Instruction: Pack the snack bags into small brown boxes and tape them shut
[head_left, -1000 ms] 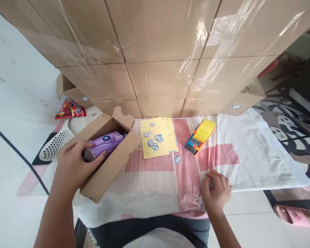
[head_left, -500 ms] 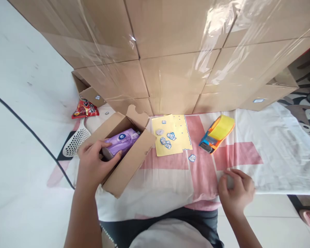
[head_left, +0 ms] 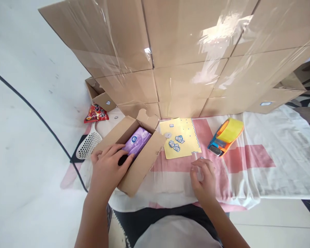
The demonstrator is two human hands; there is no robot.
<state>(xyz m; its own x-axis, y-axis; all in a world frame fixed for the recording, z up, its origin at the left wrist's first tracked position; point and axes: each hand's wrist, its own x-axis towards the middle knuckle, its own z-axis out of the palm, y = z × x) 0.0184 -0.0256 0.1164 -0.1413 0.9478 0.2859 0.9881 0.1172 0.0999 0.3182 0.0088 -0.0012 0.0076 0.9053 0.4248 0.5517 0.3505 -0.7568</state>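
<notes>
Purple tissue pack (head_left: 137, 142) lies inside the open cardboard box (head_left: 144, 162) at near left; my left hand (head_left: 109, 169) rests on it, fingers spread. My right hand (head_left: 203, 177), fingers pinched together, presses the pink-and-white cloth (head_left: 248, 162) below the yellow sticker sheet (head_left: 182, 141); a tape dispenser (head_left: 225, 137) sits right.

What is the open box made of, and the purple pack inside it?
The open box looks like plain brown cardboard: matte, with a torn flap edge. The purple pack seems wrapped in thin glossy plastic film, since its surface shines a little; what is inside cannot be told.
</notes>
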